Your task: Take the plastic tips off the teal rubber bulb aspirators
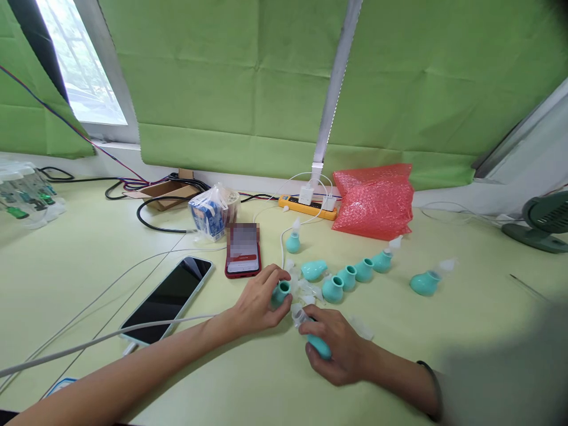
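So, left grip (257, 302) snug around one teal bulb (277, 297), right grip (341, 344) around another bulb (319, 347) (tabletop (248, 384) room nearside)

The bulbs (332, 293) at five o'clock are turquoise, the bag (373, 201) at three red, the blinds (231, 77) at twelve green, the table (213, 378) pale yellow-green

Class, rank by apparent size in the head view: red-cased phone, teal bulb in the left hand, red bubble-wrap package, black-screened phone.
1. Red bubble-wrap package
2. Black-screened phone
3. Red-cased phone
4. Teal bulb in the left hand, partly covered
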`<action>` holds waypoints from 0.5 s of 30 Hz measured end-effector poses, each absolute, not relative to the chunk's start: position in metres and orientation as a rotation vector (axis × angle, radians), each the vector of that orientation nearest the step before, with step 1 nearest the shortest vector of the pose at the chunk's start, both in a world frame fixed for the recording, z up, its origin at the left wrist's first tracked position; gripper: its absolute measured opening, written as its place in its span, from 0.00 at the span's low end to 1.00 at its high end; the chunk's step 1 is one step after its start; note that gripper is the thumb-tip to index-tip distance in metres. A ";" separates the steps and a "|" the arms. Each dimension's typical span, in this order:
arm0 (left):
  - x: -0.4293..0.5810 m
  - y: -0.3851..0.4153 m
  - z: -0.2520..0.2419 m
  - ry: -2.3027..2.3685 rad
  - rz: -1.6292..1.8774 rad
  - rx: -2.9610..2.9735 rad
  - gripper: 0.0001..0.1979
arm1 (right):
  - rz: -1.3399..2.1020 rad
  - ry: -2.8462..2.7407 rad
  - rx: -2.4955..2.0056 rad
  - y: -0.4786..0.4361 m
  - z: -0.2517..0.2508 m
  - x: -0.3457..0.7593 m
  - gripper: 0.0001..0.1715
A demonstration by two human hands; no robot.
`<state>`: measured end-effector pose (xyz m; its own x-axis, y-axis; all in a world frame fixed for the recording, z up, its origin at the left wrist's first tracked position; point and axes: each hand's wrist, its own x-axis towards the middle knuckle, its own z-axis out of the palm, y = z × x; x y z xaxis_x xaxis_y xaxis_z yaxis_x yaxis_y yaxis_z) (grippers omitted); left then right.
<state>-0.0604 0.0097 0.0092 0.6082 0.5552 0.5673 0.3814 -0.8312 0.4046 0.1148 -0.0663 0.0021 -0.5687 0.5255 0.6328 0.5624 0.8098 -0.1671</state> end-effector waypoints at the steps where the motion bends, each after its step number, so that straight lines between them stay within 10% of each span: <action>1: -0.061 0.009 0.010 0.790 1.033 2.579 0.12 | -0.059 -2.262 -0.798 -0.066 0.003 0.115 0.18; 15: -0.064 0.007 0.015 0.695 1.002 2.635 0.11 | -0.246 -1.958 -0.958 -0.059 -0.007 0.114 0.19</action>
